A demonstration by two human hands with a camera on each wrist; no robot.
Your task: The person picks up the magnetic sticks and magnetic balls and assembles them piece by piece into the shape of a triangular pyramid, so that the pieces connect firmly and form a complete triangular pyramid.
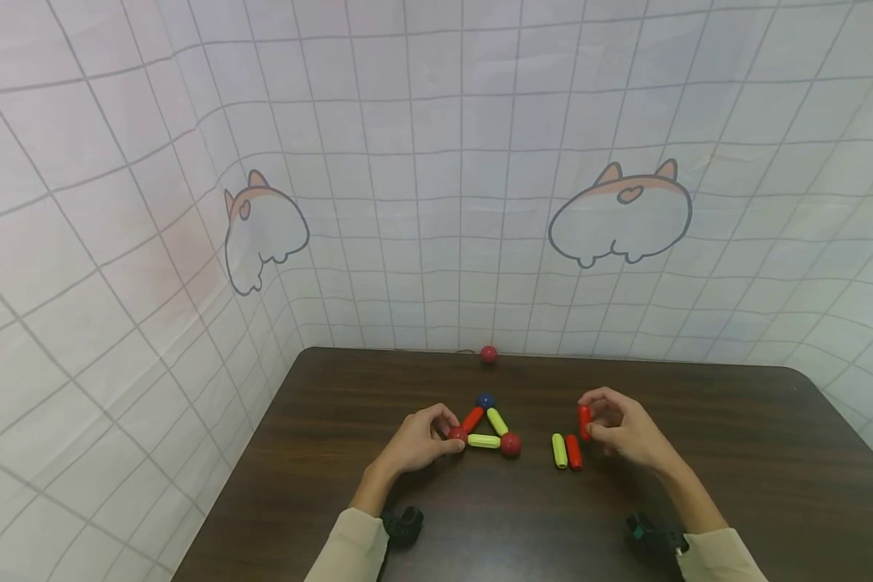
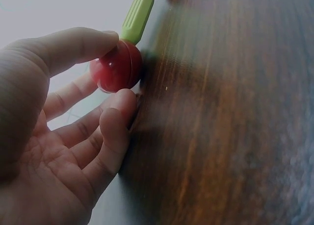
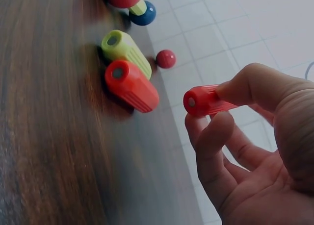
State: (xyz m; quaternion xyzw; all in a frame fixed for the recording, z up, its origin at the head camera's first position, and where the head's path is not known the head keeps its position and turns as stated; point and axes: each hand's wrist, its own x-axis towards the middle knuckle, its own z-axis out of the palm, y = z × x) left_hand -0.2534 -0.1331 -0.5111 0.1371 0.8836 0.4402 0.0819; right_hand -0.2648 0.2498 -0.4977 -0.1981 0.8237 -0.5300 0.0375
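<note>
On the table a flat triangle is formed by a red rod (image 1: 472, 419), two yellow-green rods (image 1: 484, 441), a blue ball (image 1: 485, 400) and two red balls (image 1: 510, 444). My left hand (image 1: 420, 440) pinches the triangle's left red ball (image 2: 117, 68) between thumb and fingers. To the right, my right hand (image 1: 629, 428) holds a loose red magnetic rod (image 3: 206, 100) between thumb and fingertips, raised off the table; a metal disc shows in its end. Just left of that hand, a yellow-green rod (image 1: 559, 451) and another red rod (image 1: 574, 453) lie side by side.
A single red ball (image 1: 488, 354) sits at the back edge of the dark wooden table (image 1: 320, 404). Behind it hangs a white cloth (image 1: 422, 202) with a grid and cartoon animal shapes. Both wrists wear dark straps with small devices (image 1: 405, 525).
</note>
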